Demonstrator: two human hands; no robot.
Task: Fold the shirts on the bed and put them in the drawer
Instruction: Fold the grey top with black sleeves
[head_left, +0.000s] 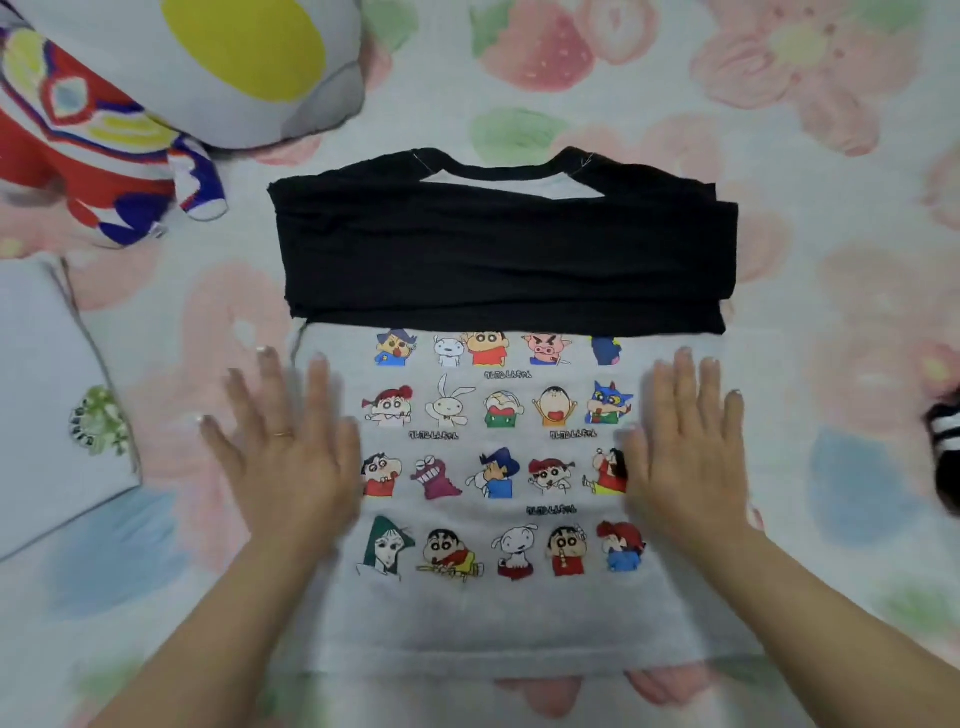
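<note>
A grey shirt (498, 618) printed with rows of cartoon figures lies flat on the bed, its black sleeves (498, 260) folded across the chest below a black collar. My left hand (291, 441) lies flat with fingers spread on the shirt's left edge. On the right edge, my right hand (685, 447) lies flat too, fingers straight. Neither hand grips the cloth. No drawer is in view.
The bed sheet (831, 182) has pink flowers and strawberries. A large plush toy (130, 93) sits at the top left. A folded white shirt with a green logo (57, 410) lies at the left edge. A black-and-white item (948, 447) pokes in at the right edge.
</note>
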